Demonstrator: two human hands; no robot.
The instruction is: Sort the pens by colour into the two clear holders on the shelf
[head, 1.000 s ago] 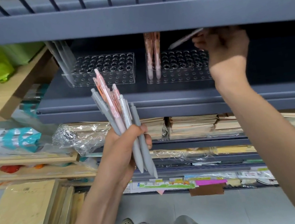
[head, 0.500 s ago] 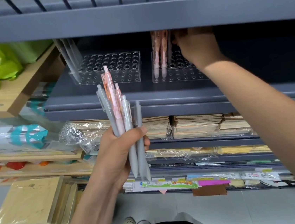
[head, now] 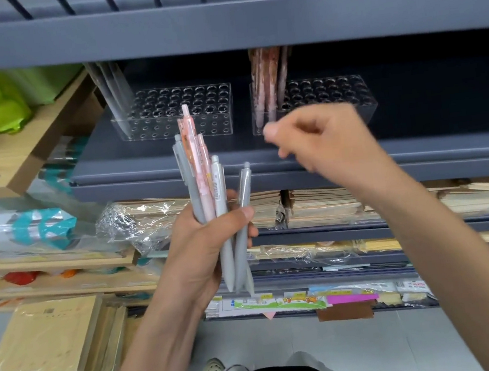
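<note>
My right hand [head: 327, 148] is empty now, fingers loosely curled, drawn back from the right holder [head: 333, 95]; the pen it carried stands with the pink pens [head: 265, 85] at that holder's left end. My left hand [head: 205, 250] grips the remaining pens [head: 202, 175], grey and pink, before the shelf [head: 144, 172] front edge. I judge another pick is next.

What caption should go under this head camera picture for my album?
Left hand grips grey and pink pens while the empty right hand hovers before the shelf.

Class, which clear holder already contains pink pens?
The right holder; pink pens stand at its left end, while the left holder has grey pens.
</note>
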